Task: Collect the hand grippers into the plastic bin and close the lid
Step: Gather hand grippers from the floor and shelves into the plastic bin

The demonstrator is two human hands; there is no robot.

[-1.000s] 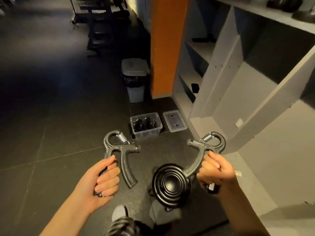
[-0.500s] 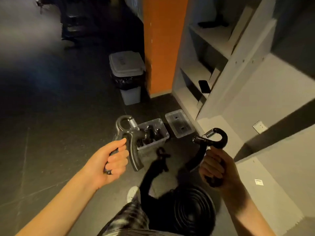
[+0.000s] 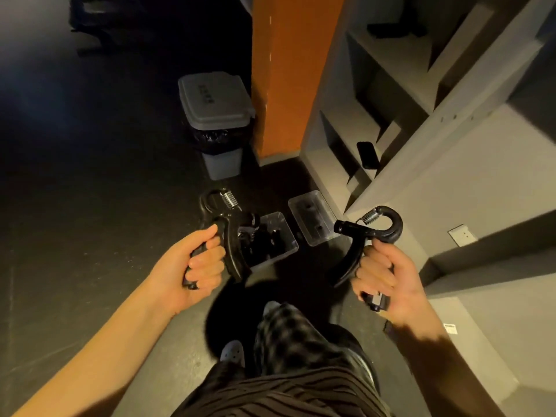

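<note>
My left hand [image 3: 200, 264] grips one handle of a black hand gripper [image 3: 224, 224] with a steel spring on top. My right hand [image 3: 382, 276] grips a second black hand gripper [image 3: 365, 233], its hook and spring pointing up. Both are held in the air just short of a clear plastic bin [image 3: 279, 227] on the dark floor, which holds several black hand grippers. The left gripper overlaps the bin's left side. The bin's clear lid [image 3: 311, 216] lies flat on the floor to the bin's right.
A grey trash can [image 3: 215, 115] with a black liner stands behind the bin, beside an orange pillar [image 3: 288, 76]. Grey shelving [image 3: 400, 121] runs along the right, with a dark phone [image 3: 367, 155] on a low shelf. My legs and a shoe [image 3: 231, 353] are below.
I have walked closer to the bin, which now sits just beyond my hands. Both hands keep their grippers. The round black weight on the floor has passed under me out of sight.
</note>
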